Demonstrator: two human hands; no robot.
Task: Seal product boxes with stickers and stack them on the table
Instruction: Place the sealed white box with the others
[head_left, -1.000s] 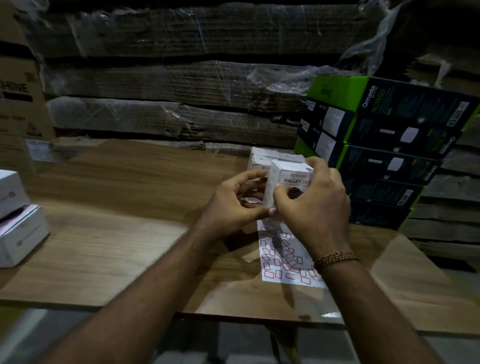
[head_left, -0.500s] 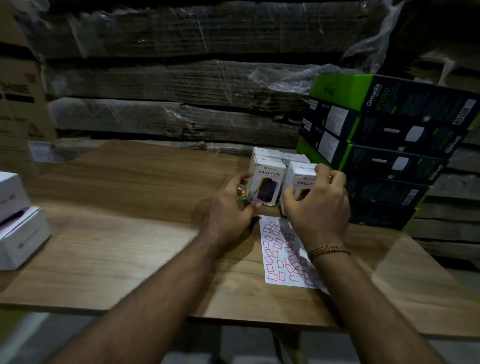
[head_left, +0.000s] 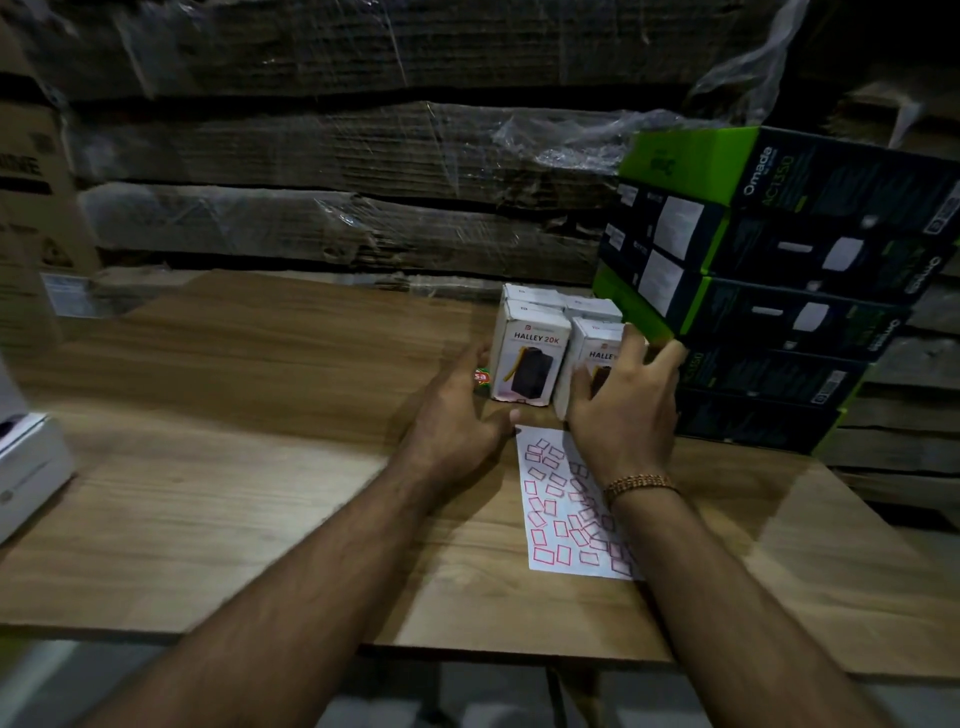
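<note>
Several white "HALLEY 20K" product boxes stand upright in a tight group at the back of the wooden table (head_left: 234, 467). The front left box (head_left: 527, 358) stands free. My right hand (head_left: 623, 410) lies with spread, straight fingers against the front right box (head_left: 597, 338), hiding much of its face. My left hand (head_left: 457, 415) rests on the table just left of the group, fingers relaxed, near the left box's side. A white sticker sheet (head_left: 561, 514) with red-outlined stickers lies flat in front of the boxes, partly under my right wrist.
A tall stack of green-and-black Omada boxes (head_left: 779, 291) stands right beside the group. White boxes (head_left: 26, 467) sit at the table's left edge. A small red-and-green item (head_left: 482, 375) lies by my left fingers. Shrink-wrapped cardboard (head_left: 337, 156) walls the back.
The box I held in both hands has been set down upright at the front right of the group. My right fingers have loosened and spread; my left hand dropped to the table.
</note>
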